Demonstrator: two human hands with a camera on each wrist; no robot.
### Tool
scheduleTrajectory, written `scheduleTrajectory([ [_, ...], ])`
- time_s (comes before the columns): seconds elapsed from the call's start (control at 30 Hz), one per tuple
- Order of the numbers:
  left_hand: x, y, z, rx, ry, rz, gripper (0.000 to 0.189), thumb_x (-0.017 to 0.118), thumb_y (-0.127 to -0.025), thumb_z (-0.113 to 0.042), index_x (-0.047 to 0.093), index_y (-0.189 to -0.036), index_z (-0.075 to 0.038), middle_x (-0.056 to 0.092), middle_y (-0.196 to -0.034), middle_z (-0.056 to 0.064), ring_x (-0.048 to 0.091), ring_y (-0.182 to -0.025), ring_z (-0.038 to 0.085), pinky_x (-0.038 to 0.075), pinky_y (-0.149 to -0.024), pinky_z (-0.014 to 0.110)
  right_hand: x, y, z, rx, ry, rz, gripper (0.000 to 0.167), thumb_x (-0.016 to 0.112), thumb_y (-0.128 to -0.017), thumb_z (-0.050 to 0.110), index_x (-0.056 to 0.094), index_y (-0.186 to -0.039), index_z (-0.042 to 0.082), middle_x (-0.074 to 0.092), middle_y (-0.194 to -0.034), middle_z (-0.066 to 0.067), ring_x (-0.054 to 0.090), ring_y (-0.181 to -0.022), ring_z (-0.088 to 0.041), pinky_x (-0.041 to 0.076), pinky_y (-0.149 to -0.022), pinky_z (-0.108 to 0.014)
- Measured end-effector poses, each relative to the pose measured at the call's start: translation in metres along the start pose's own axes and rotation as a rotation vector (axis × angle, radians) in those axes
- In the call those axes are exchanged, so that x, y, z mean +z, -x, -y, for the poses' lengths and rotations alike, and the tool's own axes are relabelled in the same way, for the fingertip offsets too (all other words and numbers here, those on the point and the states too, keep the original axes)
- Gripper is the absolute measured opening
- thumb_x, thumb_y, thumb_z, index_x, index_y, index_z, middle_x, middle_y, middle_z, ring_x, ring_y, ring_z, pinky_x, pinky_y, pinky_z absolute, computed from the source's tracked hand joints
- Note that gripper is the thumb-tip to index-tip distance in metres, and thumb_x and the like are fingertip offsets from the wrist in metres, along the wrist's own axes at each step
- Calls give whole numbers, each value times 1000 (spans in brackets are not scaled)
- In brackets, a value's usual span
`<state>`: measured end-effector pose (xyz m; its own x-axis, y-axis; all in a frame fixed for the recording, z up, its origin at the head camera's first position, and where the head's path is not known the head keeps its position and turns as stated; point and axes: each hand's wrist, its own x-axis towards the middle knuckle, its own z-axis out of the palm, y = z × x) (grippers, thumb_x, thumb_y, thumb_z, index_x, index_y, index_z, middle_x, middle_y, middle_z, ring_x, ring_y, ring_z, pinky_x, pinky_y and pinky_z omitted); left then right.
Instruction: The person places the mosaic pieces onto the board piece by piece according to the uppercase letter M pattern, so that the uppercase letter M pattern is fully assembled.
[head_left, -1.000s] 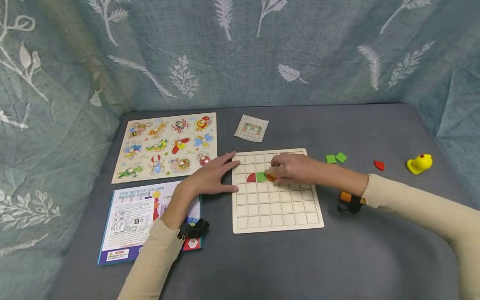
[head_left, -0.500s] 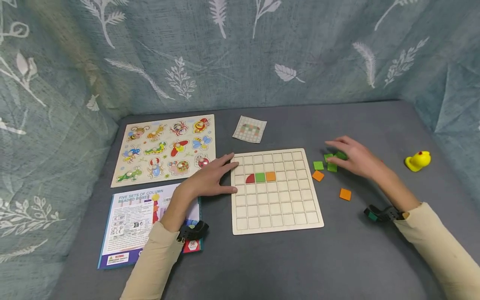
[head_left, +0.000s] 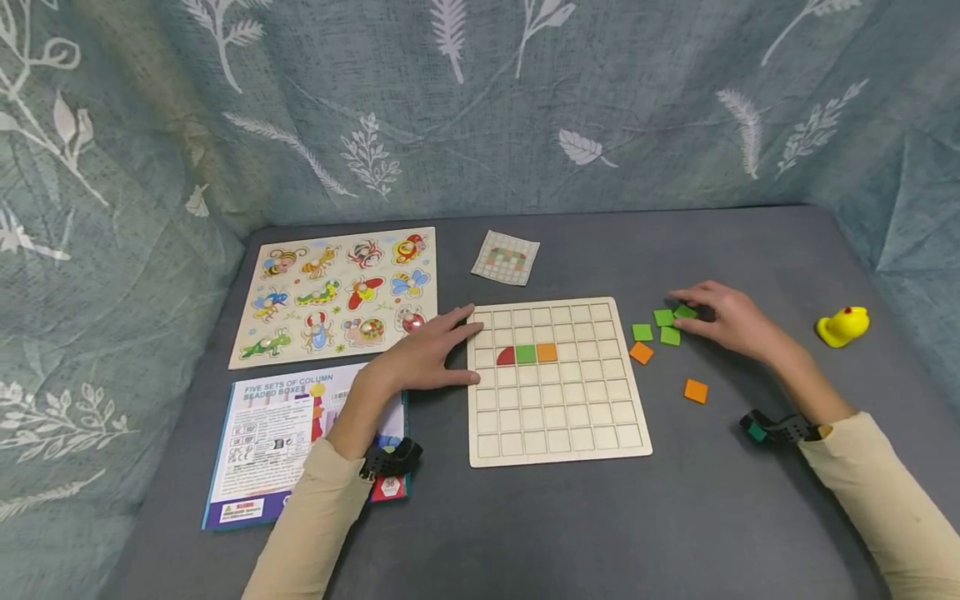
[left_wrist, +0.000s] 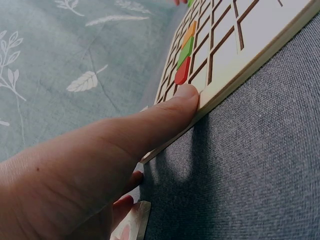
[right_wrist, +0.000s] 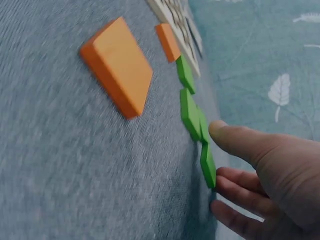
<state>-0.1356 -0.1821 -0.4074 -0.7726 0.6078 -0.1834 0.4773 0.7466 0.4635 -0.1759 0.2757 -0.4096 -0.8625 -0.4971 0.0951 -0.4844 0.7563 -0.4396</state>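
Gathered on the worktop [head_left: 555, 525], just right of the board [head_left: 558, 421]: four green tiles [head_left: 670, 337], loosely clustered, with two orange tiles [head_left: 696, 391] lying near them. Straddling the rightmost green tile: the right hand [head_left: 727, 315], thumb on one side and fingers on the other, parted and gripping nothing, apparently so spread to suit a flat tile's edges. Contact between fingertips and tile: likely from the wrist, not certain from above.

Set side by side in the board's third row, toward the left: a red piece [head_left: 507, 357] with one rounded corner, a green piece [head_left: 526, 354] and an orange piece [head_left: 547, 352], each seated in a grid square. Spread at the board's left edge: the left hand [head_left: 420, 358], loosely extended, thumb resting on the rim, grasping nothing, probably to steady the board.

Beyond the board, face up and probably there for easy viewing: a card [head_left: 506, 257] printed with a coloured grid. To the left, an insect puzzle [head_left: 341, 312], with a box [head_left: 258, 433] nearer the camera, partly under the left forearm. Far right, a yellow duck [head_left: 843, 327].

Visible from the left wrist alone: the thumb's flat rest on the rim. From the right wrist alone: the loose tiles' thickness and the gap between thumb and fingers, side-on. From the head alone: duck, box and full grid.
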Motion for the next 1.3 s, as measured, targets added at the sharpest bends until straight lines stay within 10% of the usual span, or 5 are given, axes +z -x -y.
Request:
scheduleTrajectory([
  [0.87,-5,-4,-4,-59,16,30,81,70,-86,-46,35,-152,-13,18,-164,10,20,-150,31,28,-118,50,-6,-1,-2,42,42,57,43,74,-85,12,63,-124,-3,62,-102,-19,57,-86,-25,45,-70,-39],
  [1.3,-2,-4,-3,-63,17,34,80,69,-87,-46,35,-151,-13,18,-164,9,19,-151,30,27,-119,49,-6,-1,1,41,58,-98,31,72,-83,2,68,-114,-2,62,-98,-19,60,-85,-30,50,-69,-45],
])
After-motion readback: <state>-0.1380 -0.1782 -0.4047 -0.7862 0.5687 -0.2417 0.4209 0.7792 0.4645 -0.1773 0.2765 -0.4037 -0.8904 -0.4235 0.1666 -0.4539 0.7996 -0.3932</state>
